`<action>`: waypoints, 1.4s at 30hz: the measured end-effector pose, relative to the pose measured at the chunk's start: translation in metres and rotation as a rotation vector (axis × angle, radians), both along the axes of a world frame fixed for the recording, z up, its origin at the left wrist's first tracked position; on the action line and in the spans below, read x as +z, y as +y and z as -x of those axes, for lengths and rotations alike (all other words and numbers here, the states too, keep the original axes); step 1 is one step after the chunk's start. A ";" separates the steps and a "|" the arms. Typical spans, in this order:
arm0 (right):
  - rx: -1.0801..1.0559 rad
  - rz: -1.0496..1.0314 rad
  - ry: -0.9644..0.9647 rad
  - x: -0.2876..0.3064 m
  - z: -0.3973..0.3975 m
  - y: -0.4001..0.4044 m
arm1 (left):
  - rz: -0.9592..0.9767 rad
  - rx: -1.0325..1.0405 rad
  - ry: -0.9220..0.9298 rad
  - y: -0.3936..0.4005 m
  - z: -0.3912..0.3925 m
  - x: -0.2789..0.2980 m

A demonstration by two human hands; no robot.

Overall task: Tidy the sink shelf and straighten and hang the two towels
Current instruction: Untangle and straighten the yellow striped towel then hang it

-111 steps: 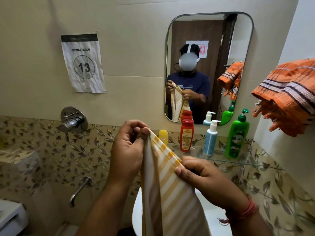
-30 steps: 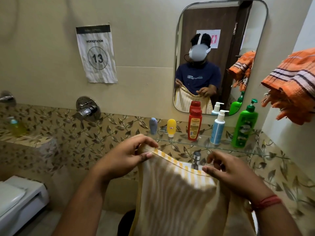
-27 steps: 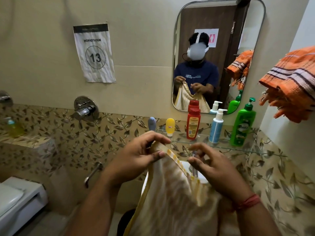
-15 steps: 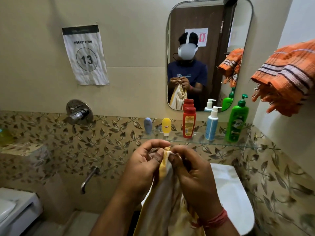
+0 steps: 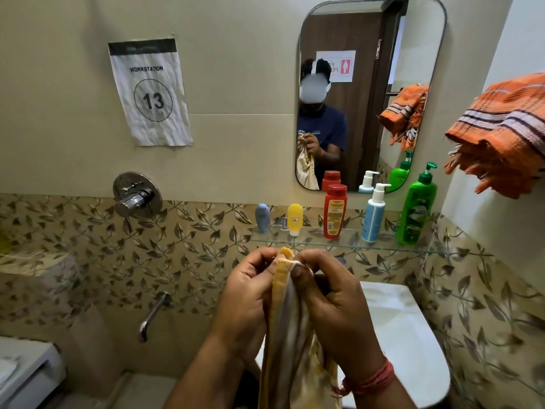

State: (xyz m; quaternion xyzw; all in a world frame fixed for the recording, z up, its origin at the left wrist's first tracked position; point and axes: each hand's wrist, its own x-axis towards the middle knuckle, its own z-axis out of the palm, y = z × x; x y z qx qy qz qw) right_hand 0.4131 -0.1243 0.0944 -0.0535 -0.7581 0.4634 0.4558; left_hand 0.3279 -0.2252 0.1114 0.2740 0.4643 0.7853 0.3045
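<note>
Between left hand (image 5: 244,302) and right hand (image 5: 336,308), both pinching it: yellow-striped towel (image 5: 287,329), bunched, hanging

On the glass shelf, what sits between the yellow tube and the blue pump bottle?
Head view: only the red bottle stands between the yellow tube and the blue pump bottle on the glass shelf.

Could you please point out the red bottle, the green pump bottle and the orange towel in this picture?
red bottle (image 5: 334,215), head view, on the middle of its label.
green pump bottle (image 5: 415,215), head view, on its body.
orange towel (image 5: 501,134), head view, on its striped folded top.
</note>
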 end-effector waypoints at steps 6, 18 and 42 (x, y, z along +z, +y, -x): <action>-0.203 0.043 0.058 0.002 0.013 -0.019 | -0.056 0.160 0.014 0.007 -0.005 -0.005; -0.520 -0.034 -0.055 0.003 0.019 -0.012 | -0.081 0.170 0.075 0.021 -0.011 -0.010; 0.563 0.160 -0.411 -0.019 -0.044 0.088 | -0.021 0.639 0.509 0.067 -0.011 0.033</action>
